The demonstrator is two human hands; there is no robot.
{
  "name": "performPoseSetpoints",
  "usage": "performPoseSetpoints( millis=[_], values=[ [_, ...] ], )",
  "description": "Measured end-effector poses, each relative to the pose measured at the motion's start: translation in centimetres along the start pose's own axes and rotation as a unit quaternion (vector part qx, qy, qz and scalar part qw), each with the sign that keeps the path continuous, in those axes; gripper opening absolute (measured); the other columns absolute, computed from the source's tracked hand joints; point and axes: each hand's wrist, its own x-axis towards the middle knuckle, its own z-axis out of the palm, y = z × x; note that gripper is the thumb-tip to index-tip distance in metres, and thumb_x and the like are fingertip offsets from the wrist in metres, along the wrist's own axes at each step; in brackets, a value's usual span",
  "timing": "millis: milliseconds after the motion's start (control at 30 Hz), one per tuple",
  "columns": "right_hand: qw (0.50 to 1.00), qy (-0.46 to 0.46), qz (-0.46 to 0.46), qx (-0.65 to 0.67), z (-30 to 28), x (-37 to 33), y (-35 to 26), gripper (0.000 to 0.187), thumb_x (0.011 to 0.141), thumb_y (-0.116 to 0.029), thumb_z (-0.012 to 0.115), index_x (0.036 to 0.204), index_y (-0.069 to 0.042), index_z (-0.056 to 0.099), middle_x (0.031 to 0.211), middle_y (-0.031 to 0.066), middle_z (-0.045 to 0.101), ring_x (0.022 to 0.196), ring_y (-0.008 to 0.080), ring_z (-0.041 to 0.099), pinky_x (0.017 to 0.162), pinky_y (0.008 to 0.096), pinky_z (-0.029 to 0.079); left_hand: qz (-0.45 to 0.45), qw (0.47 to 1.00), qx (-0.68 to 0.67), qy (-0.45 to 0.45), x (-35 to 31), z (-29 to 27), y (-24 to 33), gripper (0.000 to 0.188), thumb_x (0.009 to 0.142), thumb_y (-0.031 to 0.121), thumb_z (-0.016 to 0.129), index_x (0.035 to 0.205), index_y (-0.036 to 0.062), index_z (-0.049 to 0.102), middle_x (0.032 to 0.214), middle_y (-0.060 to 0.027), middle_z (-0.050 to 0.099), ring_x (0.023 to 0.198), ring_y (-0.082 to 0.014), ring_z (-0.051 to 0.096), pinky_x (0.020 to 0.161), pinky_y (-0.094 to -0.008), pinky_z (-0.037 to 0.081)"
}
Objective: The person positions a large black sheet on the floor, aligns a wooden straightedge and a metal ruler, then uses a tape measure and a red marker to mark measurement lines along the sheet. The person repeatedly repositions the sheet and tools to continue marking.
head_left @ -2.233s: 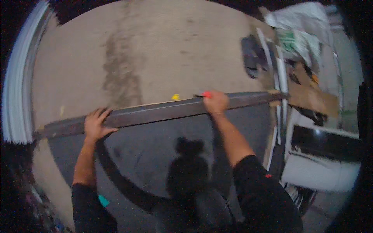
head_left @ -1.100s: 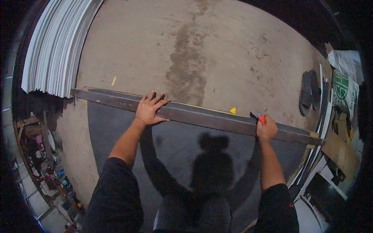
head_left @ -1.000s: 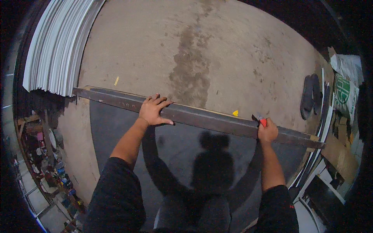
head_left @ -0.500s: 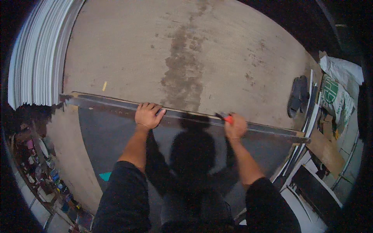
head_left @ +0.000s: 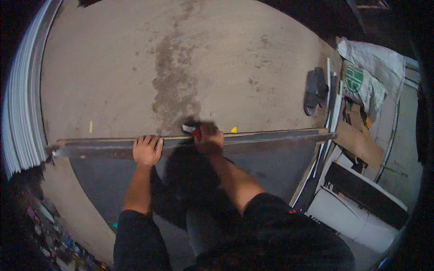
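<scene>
A long dark metal bar (head_left: 271,137) lies across the top edge of a dark grey sheet (head_left: 266,167), running from far left to right. My left hand (head_left: 146,150) presses flat on the bar, fingers spread over its edge. My right hand (head_left: 208,137) rests on the bar a short way to the right, closed around a small red and white marker (head_left: 191,130) whose tip points left along the bar. My shadow falls on the sheet between my arms.
Bare concrete floor (head_left: 181,67) with a dark stain lies beyond the bar. A stack of pale sheets (head_left: 20,113) lines the left. A small yellow scrap (head_left: 233,130) sits behind the bar. Sacks, a cardboard piece (head_left: 359,144), black slippers (head_left: 314,90) and white panels crowd the right.
My right hand has slid left along the bar with the marker, ending close to my left hand. My left hand stays pressed on the bar. My head has turned slightly.
</scene>
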Motion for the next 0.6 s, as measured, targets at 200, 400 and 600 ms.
performPoseSetpoints(
  millis=[200, 400, 600],
  values=[
    [0.985, -0.15, 0.082, -0.018, 2.2, -0.5, 1.6, 0.028, 0.081, -0.034, 0.072, 0.099, -0.014, 0.065, 0.101, 0.0096, 0.065, 0.099, 0.0325, 0.061, 0.08, 0.0476, 0.047, -0.001, 1.0, -0.001, 0.006, -0.9, -1.8, -5.7, 0.029, 0.088, 0.033, 0.067, 0.103, 0.0078, 0.074, 0.112, -0.0166, 0.068, 0.107, -0.0381, 0.061, 0.097, -0.051, 0.046],
    [0.989, -0.118, 0.087, -0.018, 4.1, -1.4, 2.2, 0.024, 0.081, -0.034, 0.071, 0.097, -0.016, 0.066, 0.096, 0.0055, 0.064, 0.098, 0.0285, 0.059, 0.082, 0.0451, 0.045, -0.121, 0.993, -0.002, -0.01, -2.5, -5.6, -23.2, 0.034, 0.101, 0.026, 0.053, 0.094, -0.0049, 0.066, 0.1, -0.0214, 0.063, 0.096, -0.0411, 0.057, 0.087, -0.05, 0.045],
    [0.995, 0.051, 0.051, 0.073, 2.0, -1.4, 1.2, 0.029, 0.073, -0.029, 0.078, 0.098, -0.019, 0.066, 0.093, 0.0019, 0.06, 0.092, 0.0266, 0.057, 0.079, 0.0441, 0.044, -0.121, 0.991, -0.009, -0.053, -1.7, -5.5, -23.7, 0.036, 0.101, 0.026, 0.053, 0.09, -0.0052, 0.066, 0.099, -0.0213, 0.061, 0.094, -0.0418, 0.055, 0.086, -0.0501, 0.044]
  ],
)
